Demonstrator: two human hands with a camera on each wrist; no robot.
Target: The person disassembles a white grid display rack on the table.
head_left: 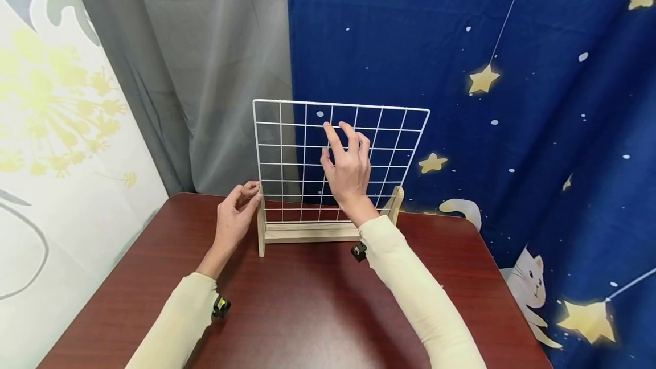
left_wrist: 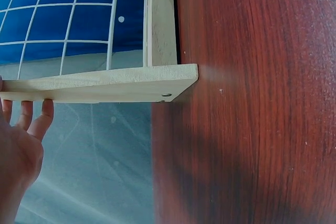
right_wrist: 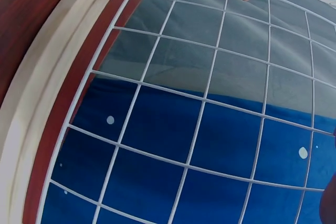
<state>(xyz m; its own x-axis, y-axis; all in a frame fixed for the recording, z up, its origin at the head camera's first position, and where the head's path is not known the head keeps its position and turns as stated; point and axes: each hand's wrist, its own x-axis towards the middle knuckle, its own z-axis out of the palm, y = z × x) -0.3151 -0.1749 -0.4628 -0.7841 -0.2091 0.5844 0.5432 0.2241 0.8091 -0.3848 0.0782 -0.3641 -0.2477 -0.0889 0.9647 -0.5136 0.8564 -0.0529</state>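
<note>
Grid [head_left: 304, 164] upright in wooden stand [head_left: 307, 236] | left hand [head_left: 236, 212] pinching the stand's left post [head_left: 262, 226], apparently steadying it | right hand [head_left: 349, 172], fingers loosely spread, before the wires, contact unclear

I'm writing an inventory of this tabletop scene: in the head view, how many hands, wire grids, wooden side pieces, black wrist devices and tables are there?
Hands: 2 (left hand, right hand)
Wire grid: 1
Wooden side pieces: 2 (left side piece, right side piece)
Black wrist devices: 2 (left device, right device)
Table: 1
Total: 8
</note>
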